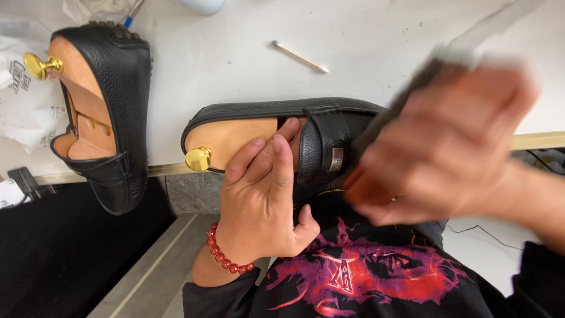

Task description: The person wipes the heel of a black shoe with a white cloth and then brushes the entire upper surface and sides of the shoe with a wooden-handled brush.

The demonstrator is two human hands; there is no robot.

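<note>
My left hand (pixel 262 194) grips a black leather loafer (pixel 329 126) from below, fingers reaching into its opening onto a wooden shoe tree with a brass knob (pixel 198 159). A red bead bracelet (pixel 223 254) circles that wrist. My right hand (pixel 447 147) is blurred by motion and closed around a brush with a wooden handle (pixel 362 188), its dark bristle end over the loafer's toe. The loafer is held above the table edge, over my lap.
A second black loafer (pixel 115 112) with a wooden shoe tree lies at the left, overhanging the white table (pixel 235 59). A cotton swab (pixel 299 56) lies on the table behind. Crumpled paper (pixel 23 112) sits far left. Dark floor lies below.
</note>
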